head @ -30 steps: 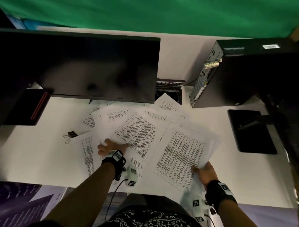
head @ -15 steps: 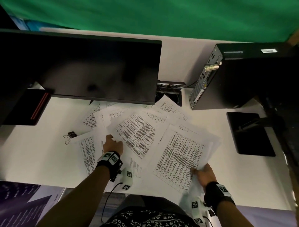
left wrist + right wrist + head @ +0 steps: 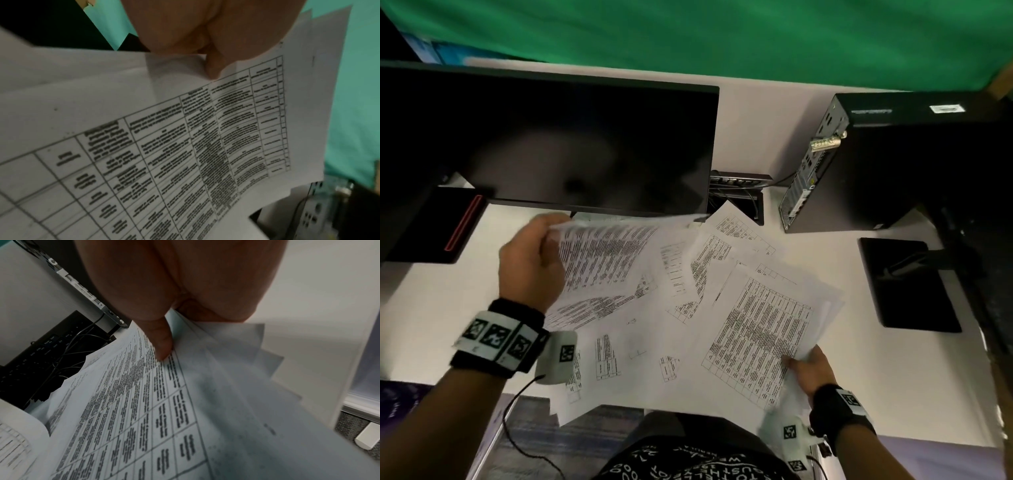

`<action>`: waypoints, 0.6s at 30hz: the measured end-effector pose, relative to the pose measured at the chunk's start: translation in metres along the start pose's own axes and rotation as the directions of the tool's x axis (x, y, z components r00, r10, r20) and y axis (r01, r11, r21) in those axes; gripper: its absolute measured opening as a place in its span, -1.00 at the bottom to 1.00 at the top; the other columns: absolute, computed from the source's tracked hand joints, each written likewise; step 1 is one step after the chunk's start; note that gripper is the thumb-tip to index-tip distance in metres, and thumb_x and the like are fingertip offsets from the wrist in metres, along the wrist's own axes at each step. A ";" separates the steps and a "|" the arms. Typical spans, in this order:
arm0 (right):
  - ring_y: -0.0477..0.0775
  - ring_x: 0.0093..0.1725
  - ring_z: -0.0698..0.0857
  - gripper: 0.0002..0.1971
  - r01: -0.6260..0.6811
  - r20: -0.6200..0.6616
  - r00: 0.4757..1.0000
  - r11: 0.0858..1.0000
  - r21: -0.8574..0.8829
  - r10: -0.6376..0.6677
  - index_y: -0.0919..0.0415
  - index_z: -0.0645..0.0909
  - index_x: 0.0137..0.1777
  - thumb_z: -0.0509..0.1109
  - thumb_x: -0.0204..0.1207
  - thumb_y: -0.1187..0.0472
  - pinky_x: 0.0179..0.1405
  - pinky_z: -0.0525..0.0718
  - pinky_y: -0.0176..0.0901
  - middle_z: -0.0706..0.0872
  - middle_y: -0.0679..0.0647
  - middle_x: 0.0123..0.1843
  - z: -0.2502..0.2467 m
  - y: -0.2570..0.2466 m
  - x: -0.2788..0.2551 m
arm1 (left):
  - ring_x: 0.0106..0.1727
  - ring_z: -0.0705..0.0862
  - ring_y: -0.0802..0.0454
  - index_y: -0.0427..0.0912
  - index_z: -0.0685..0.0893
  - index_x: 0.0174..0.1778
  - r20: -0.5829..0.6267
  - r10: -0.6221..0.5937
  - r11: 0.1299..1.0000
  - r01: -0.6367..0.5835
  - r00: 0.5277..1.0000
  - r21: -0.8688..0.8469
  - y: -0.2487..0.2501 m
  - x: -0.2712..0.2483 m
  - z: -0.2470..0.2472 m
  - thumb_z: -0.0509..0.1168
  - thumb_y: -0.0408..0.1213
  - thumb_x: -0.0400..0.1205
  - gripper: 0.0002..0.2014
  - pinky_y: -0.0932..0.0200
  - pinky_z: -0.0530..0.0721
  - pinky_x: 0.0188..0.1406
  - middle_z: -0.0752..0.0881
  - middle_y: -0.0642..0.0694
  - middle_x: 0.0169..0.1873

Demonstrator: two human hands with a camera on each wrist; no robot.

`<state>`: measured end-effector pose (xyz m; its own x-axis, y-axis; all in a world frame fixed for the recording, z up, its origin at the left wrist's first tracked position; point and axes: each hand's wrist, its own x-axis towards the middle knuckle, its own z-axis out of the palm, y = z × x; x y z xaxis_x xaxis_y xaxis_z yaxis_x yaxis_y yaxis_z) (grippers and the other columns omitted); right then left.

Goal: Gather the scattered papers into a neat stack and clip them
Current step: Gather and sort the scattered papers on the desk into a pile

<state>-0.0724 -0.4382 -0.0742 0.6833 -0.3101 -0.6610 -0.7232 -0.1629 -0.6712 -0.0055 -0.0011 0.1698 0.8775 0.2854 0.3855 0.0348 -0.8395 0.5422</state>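
Several printed sheets [image 3: 654,342] lie fanned over the white desk [image 3: 431,308]. My left hand [image 3: 534,260] is raised above the desk and pinches the edge of a sheaf of sheets [image 3: 602,260], whose far end curls up in front of the monitor; the thumb [image 3: 213,68] presses on the printed table [image 3: 185,146]. My right hand [image 3: 808,370] pinches the near corner of another fanned batch [image 3: 760,329] at the right, thumb [image 3: 162,344] on top of the batch [image 3: 144,402]. The binder clip is hidden behind my left hand and arm.
A dark monitor [image 3: 551,147] stands at the back left, a black computer case [image 3: 893,164] at the back right, with a cable box [image 3: 739,192] between them. A black stand base [image 3: 904,284] lies at the right. A dark box with a red stripe [image 3: 448,222] sits far left.
My left hand went from resting on the papers to lifting a sheaf up and toward the monitor. The right hand keeps its hold on the right batch.
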 end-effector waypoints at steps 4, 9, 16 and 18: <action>0.32 0.25 0.72 -0.45 -0.002 -0.001 1.000 1.000 -0.004 0.002 0.19 0.54 0.39 0.59 0.41 0.37 0.38 0.62 0.38 0.75 0.21 0.30 0.000 -0.001 -0.001 | -0.25 0.61 0.49 0.06 0.63 -0.02 -0.141 -0.094 0.975 0.062 0.986 -0.215 0.010 0.021 -0.009 0.20 -0.40 0.69 -0.77 0.47 0.53 -0.23 0.61 0.21 -0.22; 0.31 0.25 0.72 -0.48 0.006 -0.009 1.000 1.000 -0.018 -0.006 0.21 0.52 0.39 0.57 0.45 0.36 0.39 0.61 0.34 0.74 0.20 0.28 -0.001 -0.005 -0.008 | -0.07 0.68 0.27 0.22 0.55 -0.10 -0.301 -0.173 0.942 0.069 0.938 -0.327 -0.022 0.062 0.001 0.21 -0.23 0.66 -0.82 0.40 0.61 -0.02 0.73 -0.07 -0.06; 0.28 0.25 0.70 -0.52 0.015 0.007 1.000 1.000 -0.018 -0.014 0.27 0.48 0.41 0.50 0.51 0.39 0.40 0.60 0.28 0.70 0.17 0.25 -0.003 -0.012 -0.015 | 0.00 0.44 0.57 0.28 0.59 0.12 -0.389 -0.337 0.842 0.090 0.857 -0.532 -0.106 0.126 0.026 0.11 0.22 0.66 -0.75 0.13 0.48 0.07 0.63 0.37 -0.04; 0.30 0.26 0.70 -0.50 0.019 0.011 1.000 1.000 -0.015 -0.019 0.25 0.48 0.42 0.52 0.50 0.37 0.39 0.61 0.30 0.71 0.18 0.30 -0.003 -0.012 -0.015 | 0.13 0.40 0.50 0.23 0.57 0.32 -0.457 -0.249 0.876 -0.002 0.854 -0.482 -0.152 0.149 0.037 0.13 0.27 0.64 -0.60 0.01 0.40 0.21 0.52 0.45 0.07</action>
<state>-0.0748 -0.4341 -0.0552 0.6980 -0.2968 -0.6517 -0.7114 -0.1830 -0.6786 0.1374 0.1517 0.1169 0.5225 0.6638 0.5351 -0.2021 -0.5133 0.8341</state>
